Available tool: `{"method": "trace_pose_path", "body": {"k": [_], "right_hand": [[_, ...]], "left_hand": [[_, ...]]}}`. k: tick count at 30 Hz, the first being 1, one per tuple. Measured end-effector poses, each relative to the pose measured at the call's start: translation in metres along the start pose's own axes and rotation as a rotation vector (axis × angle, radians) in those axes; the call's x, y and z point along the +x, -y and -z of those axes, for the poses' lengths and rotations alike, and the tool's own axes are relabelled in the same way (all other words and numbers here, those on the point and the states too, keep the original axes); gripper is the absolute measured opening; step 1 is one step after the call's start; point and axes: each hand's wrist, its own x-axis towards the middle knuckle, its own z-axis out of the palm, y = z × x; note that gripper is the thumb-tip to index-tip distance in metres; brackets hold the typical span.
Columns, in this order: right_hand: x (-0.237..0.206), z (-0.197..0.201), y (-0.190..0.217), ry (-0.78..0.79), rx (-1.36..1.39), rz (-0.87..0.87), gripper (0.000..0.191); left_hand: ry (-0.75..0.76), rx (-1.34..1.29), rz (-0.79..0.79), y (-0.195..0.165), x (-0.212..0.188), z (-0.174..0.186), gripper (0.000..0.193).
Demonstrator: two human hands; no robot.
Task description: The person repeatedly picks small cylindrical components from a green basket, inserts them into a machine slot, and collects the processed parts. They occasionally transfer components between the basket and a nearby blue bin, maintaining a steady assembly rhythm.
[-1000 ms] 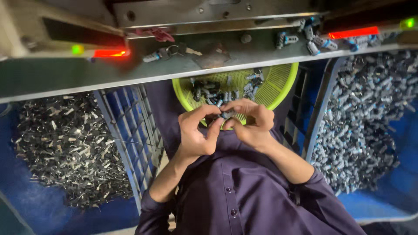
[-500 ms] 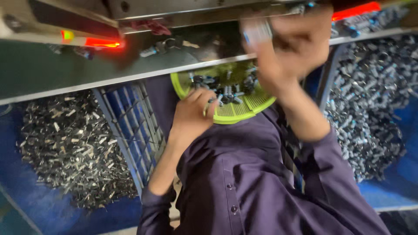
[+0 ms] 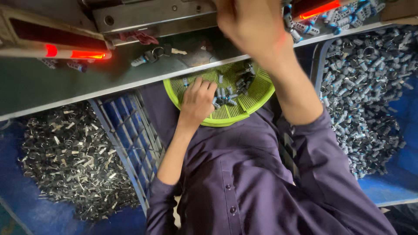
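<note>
The left hand (image 3: 198, 101) is laid flat in the green basket (image 3: 260, 98) on the lap, with its fingers spread over the small metal parts (image 3: 224, 98) there. The parts are touched, but it cannot be told if one is pinched. The right hand (image 3: 250, 26) is lifted up to the grey shelf (image 3: 65, 82) at the machine. It is blurred and seen from the back, so it cannot be told if it is closed or what is held in it.

More parts with blue ends are piled in the blue bin (image 3: 370, 87) on the right. Flat metal bits are heaped in the bin on the left (image 3: 69, 156). A red light (image 3: 87, 55) is lit on the machine.

The basket is only rested on the lap, half under the shelf edge. It could be tipped if the lap is moved or the rim is pushed down, and the parts would be spilled. A part could also be dropped from the raised hand and lost in the wrong pile. Fingers could be nipped if they are put too near the machine.
</note>
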Motion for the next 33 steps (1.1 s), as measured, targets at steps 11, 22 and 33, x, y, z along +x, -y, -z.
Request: {"method": "trace_pose_path", "body": {"k": [11,22,33], "right_hand": [[-0.173,-0.072,0.079,0.287,1.433,-0.779,0.030],[-0.180,-0.065,0.081,-0.376,1.306,-0.658,0.019],[-0.193,-0.077,0.083,-0.186,1.460,-0.765,0.035]], "left_hand": [[-0.466,-0.502,-0.051,-0.030,-0.052,0.066,0.023],[-0.353,-1.362,0.237,-0.042,-0.034,0.063,0.031],[-0.625,-0.372,-0.095,-0.042,-0.026,0.073,0.029]]}}
